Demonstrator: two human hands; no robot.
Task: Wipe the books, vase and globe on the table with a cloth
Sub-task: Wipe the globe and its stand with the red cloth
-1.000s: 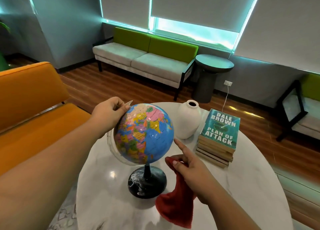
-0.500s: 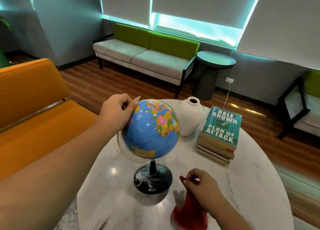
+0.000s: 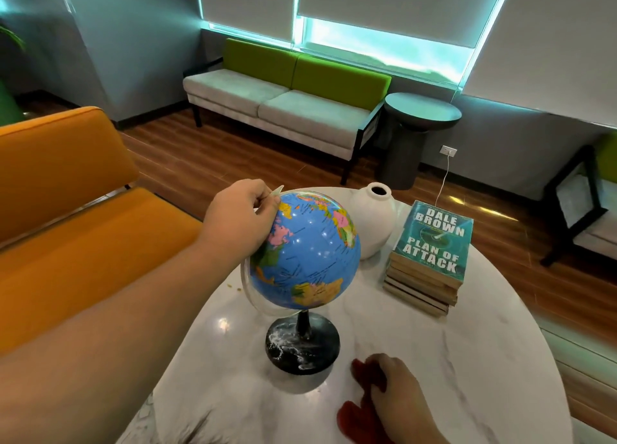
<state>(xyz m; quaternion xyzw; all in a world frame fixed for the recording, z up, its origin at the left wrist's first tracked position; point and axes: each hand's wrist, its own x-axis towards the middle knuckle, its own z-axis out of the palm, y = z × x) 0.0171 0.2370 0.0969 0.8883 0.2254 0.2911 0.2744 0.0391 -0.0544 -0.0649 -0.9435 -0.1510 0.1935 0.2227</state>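
Head view: my left hand [image 3: 238, 218] pinches clear arc at top of globe [image 3: 305, 251], steadying it on round white table [image 3: 467, 360]. My right hand [image 3: 395, 388] presses red cloth [image 3: 362, 398] flat on tabletop, near right of globe's black base [image 3: 302, 346]. Best approach, I judge: keep top grip firm, lift cloth, wipe sphere with light strokes. Vase [image 3: 372, 224] and books [image 3: 429, 258] stand far right.

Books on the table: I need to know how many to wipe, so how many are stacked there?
About 6, in one stack of books at the table's far right, beside the white vase. The top one reads "Plan of Attack"; the spines below blur together, so the count is uncertain.
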